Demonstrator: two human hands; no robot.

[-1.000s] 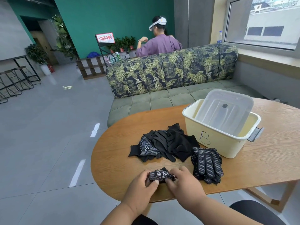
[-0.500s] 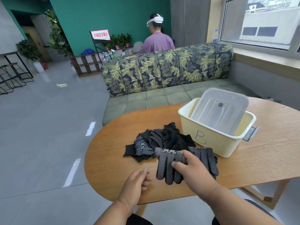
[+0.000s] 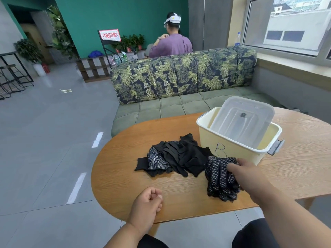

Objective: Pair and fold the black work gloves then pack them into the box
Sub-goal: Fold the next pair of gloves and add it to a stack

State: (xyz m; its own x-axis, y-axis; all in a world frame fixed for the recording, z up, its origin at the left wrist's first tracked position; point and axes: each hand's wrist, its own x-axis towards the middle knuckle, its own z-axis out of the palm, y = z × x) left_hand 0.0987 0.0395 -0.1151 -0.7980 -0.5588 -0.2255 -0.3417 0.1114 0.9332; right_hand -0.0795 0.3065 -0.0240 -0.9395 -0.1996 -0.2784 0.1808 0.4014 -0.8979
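The wooden table [image 3: 179,194] has a rounded near-left edge, and bare wood lies open between the loose glove pile [image 3: 175,156] and the left hand [image 3: 146,201], which rests at that edge curled into a loose fist, holding nothing. The right hand [image 3: 249,172] lies on top of the dotted glove stack [image 3: 220,178], fingers spread over its right side; whether they pinch the fabric I cannot tell. The stack sits just beside the cream box [image 3: 231,149] (marked "B"), near its front wall. One box, with one clear lid [image 3: 243,119] tilted inside it. Two glove heaps; the count of single gloves is perhaps six or more, too tangled to say.
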